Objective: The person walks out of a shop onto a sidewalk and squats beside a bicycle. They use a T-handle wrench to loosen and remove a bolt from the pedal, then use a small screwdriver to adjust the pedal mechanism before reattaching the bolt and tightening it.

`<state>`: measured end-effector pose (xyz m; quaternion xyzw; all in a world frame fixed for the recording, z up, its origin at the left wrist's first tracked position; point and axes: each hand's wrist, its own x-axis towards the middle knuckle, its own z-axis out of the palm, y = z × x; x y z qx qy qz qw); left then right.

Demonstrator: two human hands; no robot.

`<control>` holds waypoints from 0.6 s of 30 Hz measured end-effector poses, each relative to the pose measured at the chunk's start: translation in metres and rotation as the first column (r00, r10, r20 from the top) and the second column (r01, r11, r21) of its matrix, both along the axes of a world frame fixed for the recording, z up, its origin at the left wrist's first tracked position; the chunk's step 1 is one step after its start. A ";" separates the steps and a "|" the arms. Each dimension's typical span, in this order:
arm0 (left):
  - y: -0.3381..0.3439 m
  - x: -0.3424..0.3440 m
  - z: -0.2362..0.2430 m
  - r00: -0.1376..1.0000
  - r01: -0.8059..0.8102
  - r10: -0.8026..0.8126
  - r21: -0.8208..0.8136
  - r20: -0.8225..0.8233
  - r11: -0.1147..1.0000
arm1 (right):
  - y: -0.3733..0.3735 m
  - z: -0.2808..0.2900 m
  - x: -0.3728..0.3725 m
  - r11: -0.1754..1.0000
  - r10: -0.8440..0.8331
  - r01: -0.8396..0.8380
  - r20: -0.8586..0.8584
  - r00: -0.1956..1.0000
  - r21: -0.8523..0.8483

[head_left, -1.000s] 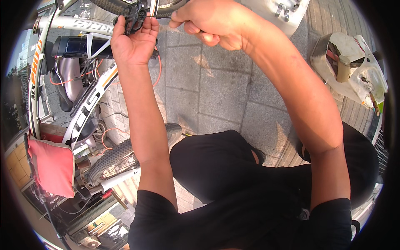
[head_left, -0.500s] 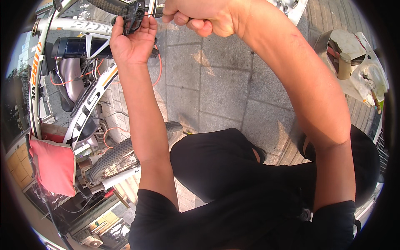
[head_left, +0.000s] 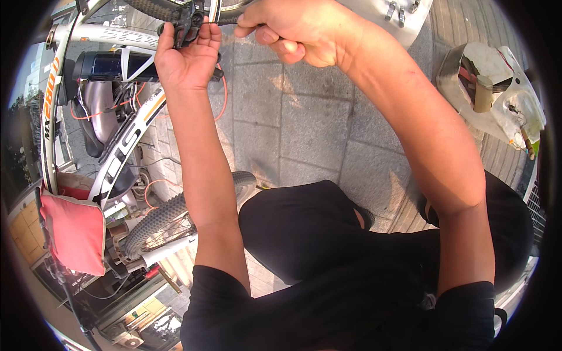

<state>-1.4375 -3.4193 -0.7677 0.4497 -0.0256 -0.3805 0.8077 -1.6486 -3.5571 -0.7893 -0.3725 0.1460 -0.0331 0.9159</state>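
Black derailleur held far left by left hand; right hand pinches thin dark rod, possibly cable; work appears unfinished.

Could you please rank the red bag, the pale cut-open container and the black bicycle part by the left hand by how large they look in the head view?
Largest to smallest, as they look:
1. Pale cut-open container
2. Red bag
3. Black bicycle part by the left hand
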 end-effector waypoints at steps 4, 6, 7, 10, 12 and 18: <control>0.001 0.001 0.001 1.000 -0.010 0.010 0.005 0.009 1.000 | 0.000 0.003 0.016 1.000 -0.003 0.002 -0.095 0.995 -0.007; 0.001 0.002 0.001 1.000 0.002 -0.002 -0.007 -0.003 1.000 | 0.000 0.006 0.014 1.000 -0.010 0.009 -0.113 0.994 -0.016; 0.001 0.001 0.000 1.000 0.000 0.000 -0.009 -0.007 1.000 | 0.000 0.007 0.012 1.000 -0.007 0.006 -0.115 0.993 -0.016; 0.001 0.000 0.001 1.000 0.003 -0.003 -0.011 -0.008 1.000 | -0.001 0.010 0.009 1.000 0.002 -0.005 -0.127 0.992 -0.023; 0.003 0.003 0.001 1.000 0.018 -0.018 -0.008 -0.004 1.000 | 0.000 0.012 0.011 0.999 0.008 -0.013 -0.149 0.989 -0.035; 0.000 -0.003 -0.001 1.000 -0.002 0.002 -0.009 -0.008 1.000 | -0.007 0.015 0.017 0.992 0.045 -0.067 -0.189 0.981 -0.109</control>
